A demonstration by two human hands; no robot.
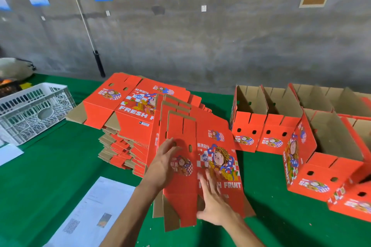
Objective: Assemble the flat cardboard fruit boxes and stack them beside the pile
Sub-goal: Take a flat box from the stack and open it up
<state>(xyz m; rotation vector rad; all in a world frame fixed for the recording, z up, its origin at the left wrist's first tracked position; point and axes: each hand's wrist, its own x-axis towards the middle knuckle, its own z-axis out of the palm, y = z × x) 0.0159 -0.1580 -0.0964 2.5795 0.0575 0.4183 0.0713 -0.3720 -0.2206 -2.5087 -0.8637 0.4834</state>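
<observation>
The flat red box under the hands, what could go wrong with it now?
The pile of flat boxes looks fanned and uneven, so pulling the flat box off might drag others down. The left hand and right hand lie open on it, so it could slide. The assembled boxes stand close by, so unfolding could bump them.

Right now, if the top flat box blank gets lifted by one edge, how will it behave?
The flat box blank looks light, thin cardboard, so it probably bends along its creases rather than staying rigid. Its loose bottom flaps will likely swing. The printed face looks smooth, so the open hands may slip.
</observation>
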